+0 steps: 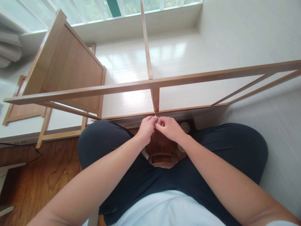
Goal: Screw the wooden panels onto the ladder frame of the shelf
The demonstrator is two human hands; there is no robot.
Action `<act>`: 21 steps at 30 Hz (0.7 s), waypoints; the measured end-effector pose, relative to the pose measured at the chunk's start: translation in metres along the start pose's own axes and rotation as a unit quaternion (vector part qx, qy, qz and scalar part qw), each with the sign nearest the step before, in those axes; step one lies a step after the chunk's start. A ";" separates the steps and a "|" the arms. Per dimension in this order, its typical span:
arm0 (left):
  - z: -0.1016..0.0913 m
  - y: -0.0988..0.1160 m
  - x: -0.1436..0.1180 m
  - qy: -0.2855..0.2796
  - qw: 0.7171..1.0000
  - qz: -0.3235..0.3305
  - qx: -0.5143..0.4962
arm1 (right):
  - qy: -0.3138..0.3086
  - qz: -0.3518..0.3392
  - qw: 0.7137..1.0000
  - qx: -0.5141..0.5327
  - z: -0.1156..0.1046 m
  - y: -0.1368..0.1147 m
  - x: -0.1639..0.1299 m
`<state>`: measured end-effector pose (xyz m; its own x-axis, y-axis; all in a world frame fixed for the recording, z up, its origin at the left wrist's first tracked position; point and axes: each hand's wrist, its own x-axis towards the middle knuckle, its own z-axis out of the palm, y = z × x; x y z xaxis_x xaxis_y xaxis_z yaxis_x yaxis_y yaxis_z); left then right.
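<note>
While both forearms reach forward over the lap, the left hand [146, 127] and the right hand [168, 128] meet fingertip to fingertip just below the light-brown wooden furniture frame [164, 83]. Both hands are pinched together on a small thin pale item [156, 118]; it is too small and too covered by the fingers to identify. That item sits directly beneath the short upright wooden post [155, 99] which joins the frame's long upper rail to its lower rail, and appears to touch the post's foot, though contact cannot be confirmed.

Dark navy trousers [117, 147] cover the knees, which hide part of the lower rail. Between the thighs, a dark wood-grain floor [47, 175] shows, with a pale rounded object [162, 160] only partly visible. A flat wooden panel in a frame [68, 69] stands tilted at left, its base obscured. The frame's right end runs out of view. A bright window strip [94, 9] is cut off at the top.
</note>
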<state>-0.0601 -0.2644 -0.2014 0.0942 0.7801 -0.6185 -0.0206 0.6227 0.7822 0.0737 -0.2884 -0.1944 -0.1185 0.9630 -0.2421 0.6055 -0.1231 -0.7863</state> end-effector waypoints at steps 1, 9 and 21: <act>0.000 0.000 0.000 -0.001 1.000 0.002 -0.002 | 0.012 -0.001 1.000 -0.026 0.000 -0.001 -0.001; 0.002 0.002 -0.002 -0.021 0.999 0.018 -0.019 | 0.076 -0.026 0.983 -0.163 0.006 -0.005 -0.005; 0.002 0.003 -0.001 -0.026 0.999 0.028 -0.028 | 0.073 -0.060 0.980 -0.178 0.010 -0.003 -0.004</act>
<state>-0.0582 -0.2632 -0.1982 0.1421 0.8106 -0.5681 -0.0834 0.5816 0.8092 0.0650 -0.2942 -0.1971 -0.1073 0.9927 -0.0550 0.8327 0.0595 -0.5505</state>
